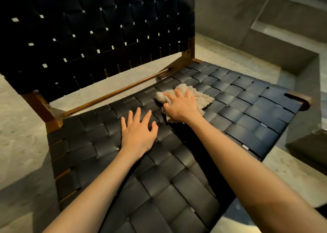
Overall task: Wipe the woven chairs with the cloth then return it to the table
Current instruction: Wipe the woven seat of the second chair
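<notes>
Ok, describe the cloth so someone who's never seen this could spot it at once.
Start at the black woven chair seat filling the frame. Toward its back, the right hand presses on the cloth. It alone is pale, fuzzy and crumpled among smooth dark straps.

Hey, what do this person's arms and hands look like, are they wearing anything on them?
The left forearm and right forearm are bare as far up as the view reaches, with no sleeve showing. The left hand and right hand wear no gloves, and no ring, watch or bracelet shows on the fingers or wrists.
</notes>
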A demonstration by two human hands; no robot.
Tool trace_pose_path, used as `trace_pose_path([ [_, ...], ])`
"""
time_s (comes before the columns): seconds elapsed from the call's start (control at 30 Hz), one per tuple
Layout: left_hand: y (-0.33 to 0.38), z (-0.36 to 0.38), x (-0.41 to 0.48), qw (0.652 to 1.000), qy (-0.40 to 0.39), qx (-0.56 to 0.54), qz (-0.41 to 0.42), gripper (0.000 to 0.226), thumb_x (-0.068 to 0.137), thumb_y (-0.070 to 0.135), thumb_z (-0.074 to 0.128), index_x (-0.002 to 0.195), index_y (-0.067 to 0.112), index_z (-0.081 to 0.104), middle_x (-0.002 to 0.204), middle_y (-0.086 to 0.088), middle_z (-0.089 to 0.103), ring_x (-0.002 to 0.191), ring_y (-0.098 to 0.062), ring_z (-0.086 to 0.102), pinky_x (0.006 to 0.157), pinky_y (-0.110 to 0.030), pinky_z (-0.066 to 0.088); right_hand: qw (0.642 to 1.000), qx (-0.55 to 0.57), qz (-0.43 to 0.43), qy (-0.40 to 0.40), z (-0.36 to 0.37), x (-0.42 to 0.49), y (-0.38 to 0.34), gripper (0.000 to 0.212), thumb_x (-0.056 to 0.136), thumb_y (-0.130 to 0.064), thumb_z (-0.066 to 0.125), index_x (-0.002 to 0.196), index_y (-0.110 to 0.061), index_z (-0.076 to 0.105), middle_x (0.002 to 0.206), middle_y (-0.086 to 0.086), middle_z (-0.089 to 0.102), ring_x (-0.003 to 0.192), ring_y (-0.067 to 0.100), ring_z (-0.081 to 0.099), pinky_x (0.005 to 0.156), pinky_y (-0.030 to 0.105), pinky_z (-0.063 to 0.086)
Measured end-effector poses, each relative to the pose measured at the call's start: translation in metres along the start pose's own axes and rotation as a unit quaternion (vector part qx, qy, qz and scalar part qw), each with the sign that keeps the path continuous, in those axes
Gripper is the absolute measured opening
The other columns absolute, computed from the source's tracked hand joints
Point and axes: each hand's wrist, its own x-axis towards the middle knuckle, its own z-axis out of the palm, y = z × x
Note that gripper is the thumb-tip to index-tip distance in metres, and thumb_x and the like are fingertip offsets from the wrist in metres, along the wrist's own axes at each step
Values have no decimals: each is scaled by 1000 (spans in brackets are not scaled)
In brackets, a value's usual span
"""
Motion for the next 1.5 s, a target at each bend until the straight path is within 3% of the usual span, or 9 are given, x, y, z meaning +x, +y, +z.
trace_pose_path([
  [0.17, 15, -9, -6, 999, -1, 40, -8, 49, 100, 43, 23, 148, 31, 26, 158, -4, 14, 146, -28, 2, 111, -55, -14, 996, -55, 71, 18, -15, -101, 49, 55, 89, -51, 27, 143, -41, 28, 154, 1, 24, 140, 39, 16, 112, 57, 14],
  [0.33, 56, -7, -6, 998, -53, -12, 11, 48, 101, 42, 24, 148, 34, 25, 159, -4, 8, 145, -33, -5, 109, -60, -12, 981, -28, 187, 52, -26, -144, 82, 60, 89, -57, 30, 146, -43, 20, 159, 2, 11, 141, 48, -6, 112, 64, -3],
  [0.5, 77, 4, 11, 996, -82, -31, 36, 49, 100, 46, 23, 148, 38, 18, 160, -5, 2, 145, -34, -9, 110, -61, -9, 966, -26, 249, 59, -40, -119, 109, 58, 91, -57, 29, 146, -42, 20, 160, 6, 3, 137, 55, -14, 104, 71, -13],
  [0.63, 68, 10, 27, 996, -79, -17, 34, 50, 97, 53, 21, 147, 44, 17, 160, -3, 5, 146, -32, -6, 110, -60, -9, 979, -39, 190, 69, -33, -92, 116, 61, 89, -58, 29, 147, -43, 20, 160, 3, 7, 140, 51, -10, 107, 68, -10],
  [0.8, 64, 19, 39, 999, -39, -23, 21, 53, 98, 51, 20, 149, 38, 16, 160, -1, 4, 146, -29, -6, 111, -58, -10, 995, -42, 75, 46, -17, -29, 97, 58, 91, -58, 27, 146, -47, 17, 161, -2, 7, 144, 43, -5, 113, 59, -6],
  [1.07, 62, 29, 37, 1000, -12, -14, 24, 55, 97, 50, 16, 150, 36, 11, 160, 2, -1, 146, -24, -10, 113, -55, -13, 996, -28, -70, 40, 7, 94, 63, 54, 93, -54, 28, 146, -46, 22, 159, -1, 14, 144, 40, 0, 115, 58, 0],
  [1.3, 61, 35, 36, 999, 10, -37, 17, 55, 95, 52, 15, 149, 41, 10, 160, 5, 0, 146, -19, -11, 112, -50, -16, 996, -40, -51, 65, 6, 147, 59, 56, 92, -56, 28, 145, -38, 32, 155, -1, 25, 142, 40, 11, 113, 58, 9],
  [1.5, 59, 36, 34, 998, 21, -56, 19, 57, 93, 54, 14, 148, 42, 13, 160, 6, 2, 146, -17, -9, 112, -49, -17, 995, -37, 61, 74, -5, 156, 59, 58, 93, -55, 28, 145, -31, 33, 158, 5, 18, 140, 52, -7, 110, 66, -5],
])
